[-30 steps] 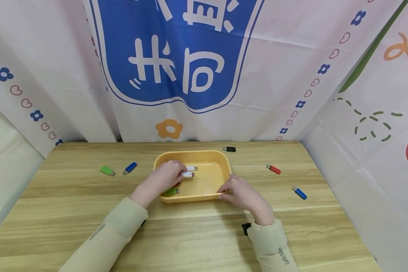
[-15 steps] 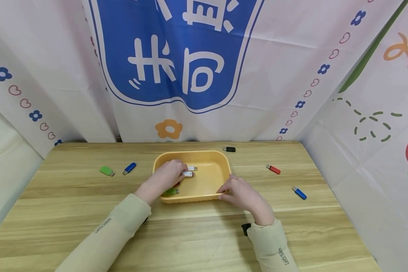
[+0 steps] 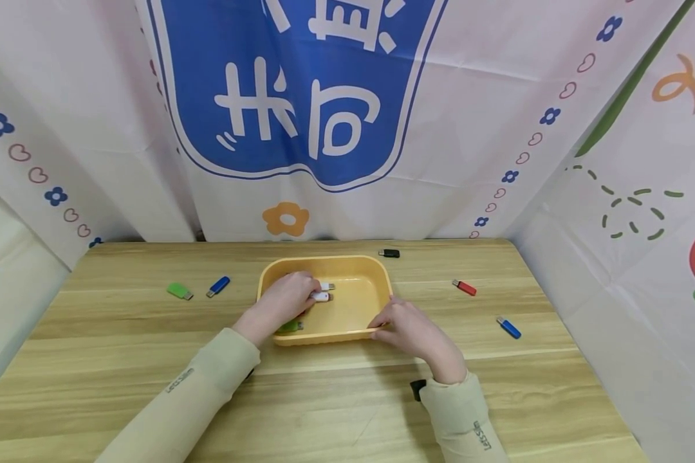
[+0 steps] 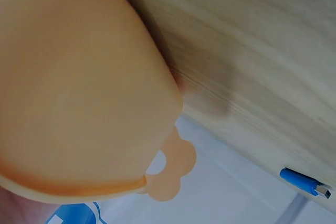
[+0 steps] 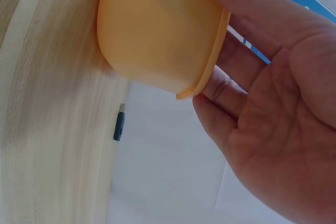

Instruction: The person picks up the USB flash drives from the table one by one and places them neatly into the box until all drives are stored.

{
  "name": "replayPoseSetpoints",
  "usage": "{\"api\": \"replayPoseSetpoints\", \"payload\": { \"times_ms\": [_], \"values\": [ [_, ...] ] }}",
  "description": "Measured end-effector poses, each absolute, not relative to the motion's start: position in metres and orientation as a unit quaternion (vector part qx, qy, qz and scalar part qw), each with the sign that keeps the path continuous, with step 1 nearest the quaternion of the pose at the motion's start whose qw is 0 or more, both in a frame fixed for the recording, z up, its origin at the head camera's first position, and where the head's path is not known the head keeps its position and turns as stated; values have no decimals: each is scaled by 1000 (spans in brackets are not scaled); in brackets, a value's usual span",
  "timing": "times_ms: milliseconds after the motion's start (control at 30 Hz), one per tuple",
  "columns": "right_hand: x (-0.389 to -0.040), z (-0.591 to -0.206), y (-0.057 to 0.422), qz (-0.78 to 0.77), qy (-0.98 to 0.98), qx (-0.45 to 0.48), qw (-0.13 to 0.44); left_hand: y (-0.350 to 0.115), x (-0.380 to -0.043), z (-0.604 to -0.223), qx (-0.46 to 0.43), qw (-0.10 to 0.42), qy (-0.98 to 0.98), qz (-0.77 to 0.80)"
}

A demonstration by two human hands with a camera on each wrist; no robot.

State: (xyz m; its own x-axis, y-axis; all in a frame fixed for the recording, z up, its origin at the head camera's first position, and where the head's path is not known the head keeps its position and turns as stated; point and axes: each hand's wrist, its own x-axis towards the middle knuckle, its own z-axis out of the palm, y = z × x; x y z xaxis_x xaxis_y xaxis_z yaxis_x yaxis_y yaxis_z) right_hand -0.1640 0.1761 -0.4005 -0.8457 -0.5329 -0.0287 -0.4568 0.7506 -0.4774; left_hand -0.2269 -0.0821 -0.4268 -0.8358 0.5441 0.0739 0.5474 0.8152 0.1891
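Observation:
A yellow plastic tray stands mid-table in the head view. My left hand reaches over its left side, and its fingers pinch a white USB flash drive. Just behind lies a second white USB flash drive, partly covered by the fingers. Below the hand, inside the tray, a green USB flash drive shows, with a bit of red beside it. At the tray's near right corner my right hand grips the rim, thumb and fingers on either side in the right wrist view. The left fingertips are hidden in the left wrist view.
Left of the tray lie a green flash drive and a blue one. A black flash drive is behind the tray. To the right are a red flash drive and a blue flash drive. A printed curtain hangs behind the table.
My left hand and sleeve have shifted slightly to the right over the tray, the white flash drive still at the fingertips. My right hand has kept its grip on the rim.

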Motion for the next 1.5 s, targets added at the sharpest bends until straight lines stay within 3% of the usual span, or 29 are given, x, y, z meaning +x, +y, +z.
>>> {"api": "replayPoseSetpoints", "payload": {
  "times_ms": [1233, 1500],
  "values": [
    [-164, -403, 176, -235, 931, -269, 73, -88, -220, -416, -297, 43, -949, -99],
    [-164, -402, 175, -233, 934, -259, 78, -104, -217, -416, -336, 80, -934, -96]
  ]
}}
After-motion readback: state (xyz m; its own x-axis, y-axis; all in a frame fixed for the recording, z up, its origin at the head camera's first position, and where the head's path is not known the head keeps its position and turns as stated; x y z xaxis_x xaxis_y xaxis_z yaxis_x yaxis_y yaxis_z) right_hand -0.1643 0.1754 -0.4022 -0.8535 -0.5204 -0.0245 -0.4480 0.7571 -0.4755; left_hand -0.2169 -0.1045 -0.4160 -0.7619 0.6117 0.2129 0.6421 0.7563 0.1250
